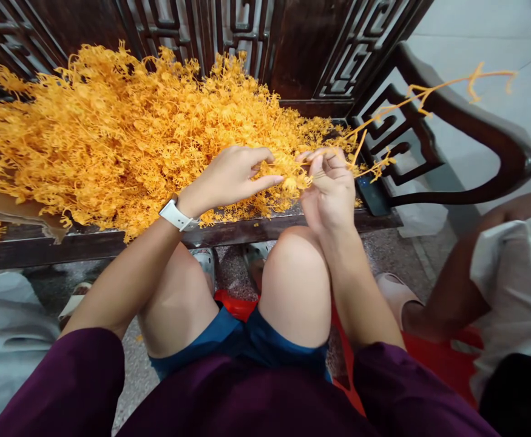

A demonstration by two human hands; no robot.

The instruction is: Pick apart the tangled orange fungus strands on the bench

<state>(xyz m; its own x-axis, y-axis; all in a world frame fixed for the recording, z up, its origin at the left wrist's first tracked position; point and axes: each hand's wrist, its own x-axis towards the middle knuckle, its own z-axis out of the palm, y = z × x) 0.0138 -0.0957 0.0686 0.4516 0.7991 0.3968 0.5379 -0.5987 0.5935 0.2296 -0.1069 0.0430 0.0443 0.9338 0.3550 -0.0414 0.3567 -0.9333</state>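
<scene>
A large heap of orange plastic sprigs [124, 133] lies on a dark wooden bench. My right hand [329, 188], at the heap's right end, is closed in a pinch on an orange stem [383, 110] that reaches up and to the right with small side twigs. My left hand [229, 176], a white watch on its wrist, is just left of it. Its thumb and forefinger are apart beside an orange tuft [290, 179] between the two hands, and nothing shows held in it.
The bench has a dark front edge [87, 246], a carved back [306, 48] and a curved armrest [488, 130] at right. Cardboard [14, 203] lies at left. A dark phone-like object [373, 194] is near the armrest. Other people sit on both sides, a knee [520, 209] at right.
</scene>
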